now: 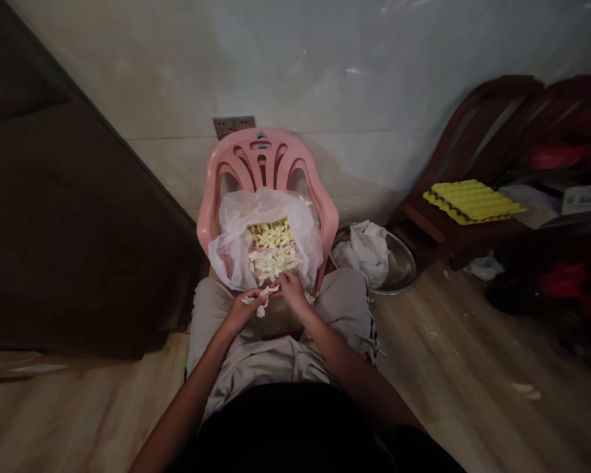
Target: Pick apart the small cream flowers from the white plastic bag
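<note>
A pink plastic chair [328,217] faces me, with an opened translucent plastic bag [234,230] on its seat. Inside the bag lie many small white and yellowish flower-like pieces [272,236]. My left hand [245,307], at the bag's near edge, is closed on a few white flower-like pieces [261,309] that hang below its fingers. My right hand [292,289] meets it from the right, fingertips pinched together at the same small cluster. What exactly lies between the right fingertips is too small to make out.
Right of the chair, a metal basin [408,276] holds a crumpled white bag [369,249]. Farther right, a yellow egg-tray-like sheet [473,200] rests on a wooden chair [426,223]. A dark panel [79,230] stands close on the left. Behind is a wall [374,79] with sockets [233,125].
</note>
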{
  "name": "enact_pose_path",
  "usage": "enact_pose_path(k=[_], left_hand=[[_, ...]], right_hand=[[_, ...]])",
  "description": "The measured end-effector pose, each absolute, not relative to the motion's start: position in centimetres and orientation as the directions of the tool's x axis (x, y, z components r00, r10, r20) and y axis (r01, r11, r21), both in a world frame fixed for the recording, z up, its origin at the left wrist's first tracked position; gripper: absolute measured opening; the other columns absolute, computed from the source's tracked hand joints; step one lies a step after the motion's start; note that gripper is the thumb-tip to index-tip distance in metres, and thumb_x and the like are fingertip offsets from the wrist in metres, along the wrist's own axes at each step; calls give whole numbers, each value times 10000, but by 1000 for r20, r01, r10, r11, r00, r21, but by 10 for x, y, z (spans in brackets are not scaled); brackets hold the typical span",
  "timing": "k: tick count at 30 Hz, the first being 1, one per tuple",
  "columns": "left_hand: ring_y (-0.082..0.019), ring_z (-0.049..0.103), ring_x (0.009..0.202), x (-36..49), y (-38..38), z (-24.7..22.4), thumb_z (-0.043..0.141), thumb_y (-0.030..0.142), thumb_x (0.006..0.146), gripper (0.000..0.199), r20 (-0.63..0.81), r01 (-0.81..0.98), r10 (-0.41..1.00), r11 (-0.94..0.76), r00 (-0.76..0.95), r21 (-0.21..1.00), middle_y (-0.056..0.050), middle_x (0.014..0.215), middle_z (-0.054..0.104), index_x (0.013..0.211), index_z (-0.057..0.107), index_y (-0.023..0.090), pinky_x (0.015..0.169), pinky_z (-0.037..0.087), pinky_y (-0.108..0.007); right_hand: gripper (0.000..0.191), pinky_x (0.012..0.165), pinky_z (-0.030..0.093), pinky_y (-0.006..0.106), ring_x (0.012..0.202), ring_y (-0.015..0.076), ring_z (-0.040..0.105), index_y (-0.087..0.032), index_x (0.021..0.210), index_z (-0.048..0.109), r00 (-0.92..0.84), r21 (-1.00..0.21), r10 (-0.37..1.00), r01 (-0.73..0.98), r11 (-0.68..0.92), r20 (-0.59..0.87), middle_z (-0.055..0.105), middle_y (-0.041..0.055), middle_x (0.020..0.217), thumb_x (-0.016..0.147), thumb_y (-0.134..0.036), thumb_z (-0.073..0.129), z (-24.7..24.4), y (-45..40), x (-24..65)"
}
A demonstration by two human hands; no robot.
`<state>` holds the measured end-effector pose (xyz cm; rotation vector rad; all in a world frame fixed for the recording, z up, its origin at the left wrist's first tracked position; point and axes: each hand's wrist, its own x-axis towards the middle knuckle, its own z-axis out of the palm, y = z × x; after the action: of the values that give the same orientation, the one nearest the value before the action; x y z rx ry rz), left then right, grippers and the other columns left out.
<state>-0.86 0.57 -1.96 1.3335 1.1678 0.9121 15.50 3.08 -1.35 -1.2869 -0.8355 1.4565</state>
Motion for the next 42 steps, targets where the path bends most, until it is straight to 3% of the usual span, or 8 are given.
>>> enact_pose_path(k=[8, 27, 32, 35, 38, 42], left_hand=[[-164, 584, 661, -7, 4, -17, 758, 490, 690, 314, -113, 147, 975, 85, 194, 985, 5, 672, 672, 748, 727, 183, 658, 442, -254], [-166, 580, 663, -8, 5, -14, 700, 506, 760, 327, -95, 170, 964, 53, 247, 984, -3, 670, 672, 682, 709, 189, 672, 435, -256], [-203, 649, 779, -6, 6, -19, 759, 492, 695, 396, -78, 180, 991, 57, 111, 982, -19, 813, 722, 955, 727, 195, 741, 492, -288], [-239, 660, 995, -7, 5, -18, 742, 453, 733, 429, 21, 228, 995, -41, 93, 973, -62, 1050, 730, 1087, 700, 214, 869, 504, -328], [-260, 607, 1161, -8, 5, -13, 714, 401, 785, 325, 193, 349, 968, -238, 160, 906, -86, 1172, 702, 1062, 724, 232, 994, 461, -375], [-256, 612, 1142, -8, 3, -9, 685, 355, 841, 196, 315, 427, 908, -409, 275, 807, -87, 1156, 709, 989, 759, 251, 1048, 418, -407]], right_hand=[[106, 549, 593, 328, 516, 164, 606, -217, 783, 494, 46, -931, 950, -218, -292, -309, 613, -18, 623, 858, -282, 457, -16, 31, 154], [104, 566, 585, 323, 534, 166, 650, -218, 839, 486, -4, -913, 942, -245, -327, -336, 626, -14, 687, 892, -278, 419, -14, 29, 155], [92, 572, 589, 345, 535, 178, 648, -223, 835, 480, -26, -914, 939, -222, -339, -343, 613, -24, 651, 887, -273, 423, -18, 32, 153], [90, 562, 589, 347, 518, 174, 634, -227, 825, 481, -34, -920, 938, -187, -345, -345, 608, -32, 632, 881, -275, 429, -21, 33, 152], [100, 523, 574, 326, 497, 161, 604, -227, 794, 484, -28, -930, 939, -135, -343, -342, 592, -34, 616, 871, -269, 437, -25, 32, 152], [115, 492, 548, 290, 570, 162, 608, -216, 763, 518, -15, -949, 951, -68, -308, -308, 594, -19, 660, 851, -270, 467, -27, 29, 151]])
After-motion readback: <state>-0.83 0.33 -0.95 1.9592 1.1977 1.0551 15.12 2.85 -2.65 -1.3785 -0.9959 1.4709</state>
